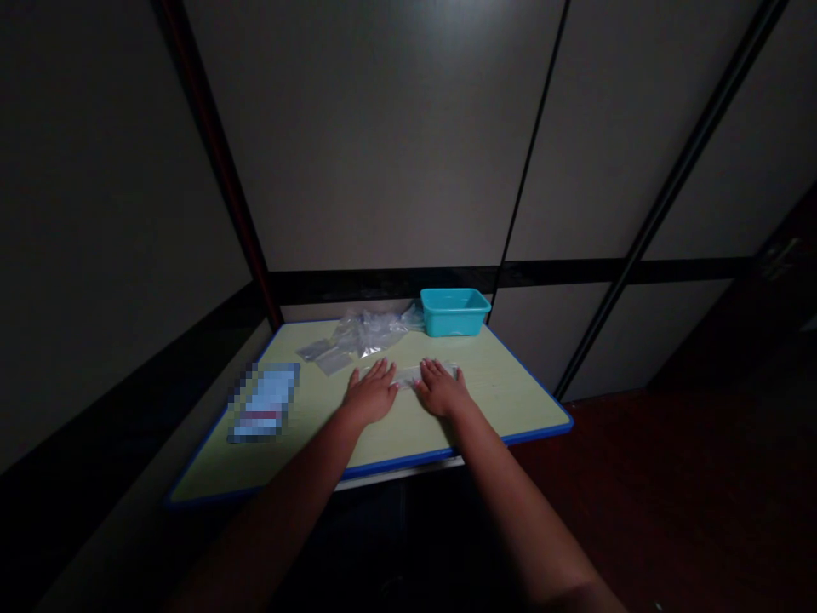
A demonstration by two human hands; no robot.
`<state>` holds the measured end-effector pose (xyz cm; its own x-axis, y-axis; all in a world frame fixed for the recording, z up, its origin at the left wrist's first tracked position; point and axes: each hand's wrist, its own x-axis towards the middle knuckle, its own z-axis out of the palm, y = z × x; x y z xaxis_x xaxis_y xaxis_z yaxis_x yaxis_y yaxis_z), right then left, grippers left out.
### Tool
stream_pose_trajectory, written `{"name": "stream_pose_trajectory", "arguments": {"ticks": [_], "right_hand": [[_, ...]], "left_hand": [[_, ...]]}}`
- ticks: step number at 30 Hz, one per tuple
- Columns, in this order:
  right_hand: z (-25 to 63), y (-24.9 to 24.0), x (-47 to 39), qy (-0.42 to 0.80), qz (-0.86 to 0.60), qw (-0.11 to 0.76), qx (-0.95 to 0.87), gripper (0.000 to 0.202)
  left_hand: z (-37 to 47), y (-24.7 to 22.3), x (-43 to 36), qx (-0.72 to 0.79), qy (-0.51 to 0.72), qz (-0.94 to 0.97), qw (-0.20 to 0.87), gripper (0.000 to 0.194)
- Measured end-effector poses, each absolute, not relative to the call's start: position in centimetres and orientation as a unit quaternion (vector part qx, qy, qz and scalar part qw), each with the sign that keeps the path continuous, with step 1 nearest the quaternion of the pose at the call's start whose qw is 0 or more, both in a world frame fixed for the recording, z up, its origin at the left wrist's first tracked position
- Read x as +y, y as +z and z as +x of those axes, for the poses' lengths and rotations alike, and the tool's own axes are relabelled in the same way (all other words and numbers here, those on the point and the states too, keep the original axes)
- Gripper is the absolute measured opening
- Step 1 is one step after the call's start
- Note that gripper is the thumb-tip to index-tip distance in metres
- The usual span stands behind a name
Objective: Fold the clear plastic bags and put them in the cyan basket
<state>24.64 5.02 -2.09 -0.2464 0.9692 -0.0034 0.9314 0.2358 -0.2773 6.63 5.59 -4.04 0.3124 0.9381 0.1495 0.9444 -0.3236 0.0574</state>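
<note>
One clear plastic piece (407, 376), lying flat mid-bench (511, 404) beneath the left hand (372, 395) and right hand (442, 392), both spread and gripping nothing, may crease or skid under uneven pressure, with loose plastic bags (376, 330) far, left of one turquoise basket (456, 323).

left hand (372, 397) and right hand (443, 392) flat on a clear, probably plastic strip (407, 377), turquoise basket (454, 322) beyond
</note>
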Motion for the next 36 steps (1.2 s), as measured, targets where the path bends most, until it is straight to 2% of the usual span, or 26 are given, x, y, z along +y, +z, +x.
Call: {"name": "stream_pose_trajectory", "arguments": {"ticks": [13,21,27,36], "right_hand": [[25.5,-1.8,5.4,0.079,-0.721,0.087,-0.683,0.064],[25.6,-1.8,5.5,0.067,-0.737,0.071,-0.669,0.059],[25.5,-2.1,5.6,0.052,-0.685,0.102,-0.72,0.057],[23.5,-1.8,4.2,0.096,-0.506,0.102,-0.851,0.06]], "left_hand": [[6.7,-3.8,5.5,-0.586,-0.076,-0.807,0.007,0.05],[6.8,-3.5,5.2,-0.599,-0.059,-0.799,0.007,0.052],[6.9,-3.1,4.9,-0.557,-0.12,-0.819,0.069,0.05],[6.7,-3.5,5.2,-0.541,-0.09,-0.835,0.04,0.051]]}}
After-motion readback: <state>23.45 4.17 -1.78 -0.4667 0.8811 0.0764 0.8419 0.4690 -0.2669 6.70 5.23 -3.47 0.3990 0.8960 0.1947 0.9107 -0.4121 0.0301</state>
